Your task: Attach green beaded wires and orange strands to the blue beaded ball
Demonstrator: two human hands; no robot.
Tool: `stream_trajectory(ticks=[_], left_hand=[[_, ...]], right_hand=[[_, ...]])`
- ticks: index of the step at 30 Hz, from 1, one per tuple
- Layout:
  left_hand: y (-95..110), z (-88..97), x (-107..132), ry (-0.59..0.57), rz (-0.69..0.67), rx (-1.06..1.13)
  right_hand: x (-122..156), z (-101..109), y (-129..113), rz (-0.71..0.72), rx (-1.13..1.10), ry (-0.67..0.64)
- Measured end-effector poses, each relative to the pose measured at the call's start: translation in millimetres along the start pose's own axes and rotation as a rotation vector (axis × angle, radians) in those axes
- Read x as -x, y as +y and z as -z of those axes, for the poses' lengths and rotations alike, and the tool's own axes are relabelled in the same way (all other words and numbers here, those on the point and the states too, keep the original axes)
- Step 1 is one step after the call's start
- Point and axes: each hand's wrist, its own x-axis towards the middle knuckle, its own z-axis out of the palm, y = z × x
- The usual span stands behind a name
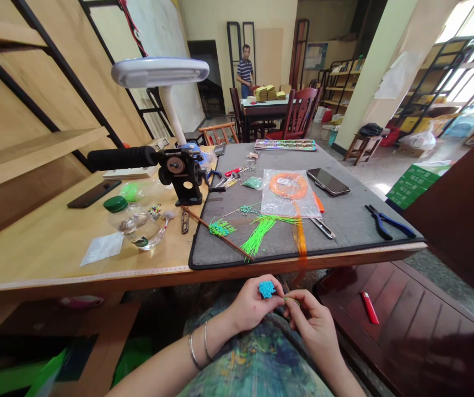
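Observation:
My left hand [254, 304], with two bangles on its wrist, is closed around a tight cluster of small blue beads [267, 289] above my lap. Thumb and forefinger of my right hand [309, 313] pinch a thin green strand [292, 300] right beside the left thumb tip. Ahead on the grey mat [348, 226] lie a fan of bright green strands [258, 236] and a brown stick [233, 246] with blue-tipped green strands [221, 227] by it. Orange line [300, 242] hangs over the table edge from a clear bag [290, 193].
A phone [328, 181], blue-handled pliers [389, 222] and thread snips [323, 228] lie on the mat. To the left stand a black hand-cranked device [181, 176], a lamp [160, 71] and a jar [143, 226]. A red lighter [370, 307] lies on a wooden seat. A person [244, 71] stands far back.

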Motion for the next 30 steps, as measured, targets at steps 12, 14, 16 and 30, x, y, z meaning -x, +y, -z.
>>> stream_trajectory(ticks=[12,14,16,30], left_hand=[[9.9,-2.9,-2.8,-0.044,0.079,0.089],[10.5,-1.0,-1.2,0.015,0.034,0.067],[11.0,2.0,1.5,0.095,-0.027,-0.026],[19.3,2.2,28.2,0.227,-0.474,-0.509]], right_hand=[[-1.0,3.3,1.3,0.063,0.029,0.091],[-0.6,3.9,2.9,0.021,-0.01,0.118],[-0.3,4.5,3.5,-0.036,-0.068,0.134],[-3.9,-1.4,12.9,-0.263,-0.442,0.19]])
